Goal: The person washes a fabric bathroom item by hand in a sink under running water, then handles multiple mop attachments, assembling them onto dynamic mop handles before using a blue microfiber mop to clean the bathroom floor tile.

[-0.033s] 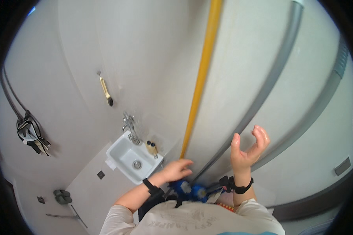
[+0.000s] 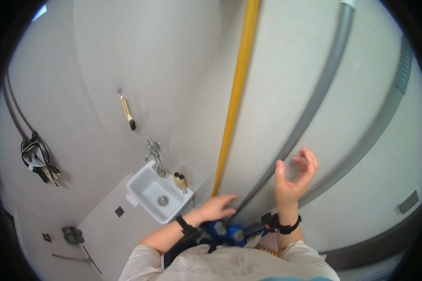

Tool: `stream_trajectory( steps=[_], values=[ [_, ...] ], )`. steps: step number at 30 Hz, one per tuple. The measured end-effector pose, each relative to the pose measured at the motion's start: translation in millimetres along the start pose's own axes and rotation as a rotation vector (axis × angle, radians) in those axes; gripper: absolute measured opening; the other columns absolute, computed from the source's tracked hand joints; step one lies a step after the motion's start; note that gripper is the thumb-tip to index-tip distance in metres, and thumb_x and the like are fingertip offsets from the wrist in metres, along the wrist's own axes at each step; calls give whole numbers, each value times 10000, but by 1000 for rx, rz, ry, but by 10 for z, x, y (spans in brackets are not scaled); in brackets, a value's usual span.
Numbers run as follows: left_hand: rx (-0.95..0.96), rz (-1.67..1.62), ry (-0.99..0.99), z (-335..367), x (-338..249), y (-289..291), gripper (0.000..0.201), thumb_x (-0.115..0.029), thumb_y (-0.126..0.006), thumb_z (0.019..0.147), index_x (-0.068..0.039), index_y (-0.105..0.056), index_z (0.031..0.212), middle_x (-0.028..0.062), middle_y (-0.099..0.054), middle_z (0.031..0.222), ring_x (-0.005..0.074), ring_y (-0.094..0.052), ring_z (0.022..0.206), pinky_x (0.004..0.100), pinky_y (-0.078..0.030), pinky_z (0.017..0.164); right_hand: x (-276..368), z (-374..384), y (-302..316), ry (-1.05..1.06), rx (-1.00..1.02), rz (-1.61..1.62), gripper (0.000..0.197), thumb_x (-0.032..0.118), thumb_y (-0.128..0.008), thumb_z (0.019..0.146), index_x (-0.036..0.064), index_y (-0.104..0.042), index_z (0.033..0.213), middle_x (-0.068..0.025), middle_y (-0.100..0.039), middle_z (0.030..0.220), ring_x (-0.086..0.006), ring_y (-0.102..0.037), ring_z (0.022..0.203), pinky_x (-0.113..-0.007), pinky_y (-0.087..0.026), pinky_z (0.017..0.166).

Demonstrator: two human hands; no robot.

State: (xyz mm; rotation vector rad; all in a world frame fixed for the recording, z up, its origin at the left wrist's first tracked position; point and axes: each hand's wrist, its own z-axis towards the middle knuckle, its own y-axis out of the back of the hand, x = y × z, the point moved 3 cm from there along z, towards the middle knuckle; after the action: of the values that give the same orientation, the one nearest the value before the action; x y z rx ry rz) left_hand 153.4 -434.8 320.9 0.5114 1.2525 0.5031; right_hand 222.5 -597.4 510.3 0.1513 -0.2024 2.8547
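Observation:
My left hand (image 2: pixel 214 208) reaches out with thumb and fingers apart, holding nothing. It is close to the lower end of a yellow pole (image 2: pixel 237 89), beside the white sink (image 2: pixel 138 189). Raised on the right, my right hand (image 2: pixel 295 180) has its palm turned up, fingers half curled and apart from the thumb, with nothing in it. Its skin looks wet. A grey pole (image 2: pixel 321 89) passes just behind it, and a thicker grey pole (image 2: pixel 368 140) lies to its right. Below and between my hands is something blue with pale patches (image 2: pixel 234 232), partly hidden by my body.
A chrome faucet (image 2: pixel 153 152) and two beige bottles with dark caps (image 2: pixel 179 180) stand at the sink. A brush (image 2: pixel 126 110) and a black-and-white bundle on cords (image 2: pixel 37 159) hang on the wall. Dark slippers (image 2: pixel 72 235) and a squeegee (image 2: pixel 86 255) are at the lower left.
My left hand has shifted slightly right and down, its fingers a little more extended. My right hand has hardly moved. The view has shifted slightly.

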Motion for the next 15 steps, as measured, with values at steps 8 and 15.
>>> stream_trajectory(
  steps=[8,15],
  values=[
    [-127,-75,69,397,-66,-552,326,-268,-473,928,18,-383,1057,276,-557,874,442,-535,829,446,-424,709,-378,-256,-220,-721,657,579,323,212,-536,913,-11,-489,1142,-105,-624,828,-152,-621,717,-269,-493,648],
    [-250,-3,171,240,-136,-530,298,-248,-476,918,15,-392,1030,266,-575,816,443,-555,773,469,-436,672,-252,-186,-267,-740,657,708,299,209,-479,942,-41,-480,1107,-63,-589,762,-120,-599,674,-236,-480,616]
  ],
)
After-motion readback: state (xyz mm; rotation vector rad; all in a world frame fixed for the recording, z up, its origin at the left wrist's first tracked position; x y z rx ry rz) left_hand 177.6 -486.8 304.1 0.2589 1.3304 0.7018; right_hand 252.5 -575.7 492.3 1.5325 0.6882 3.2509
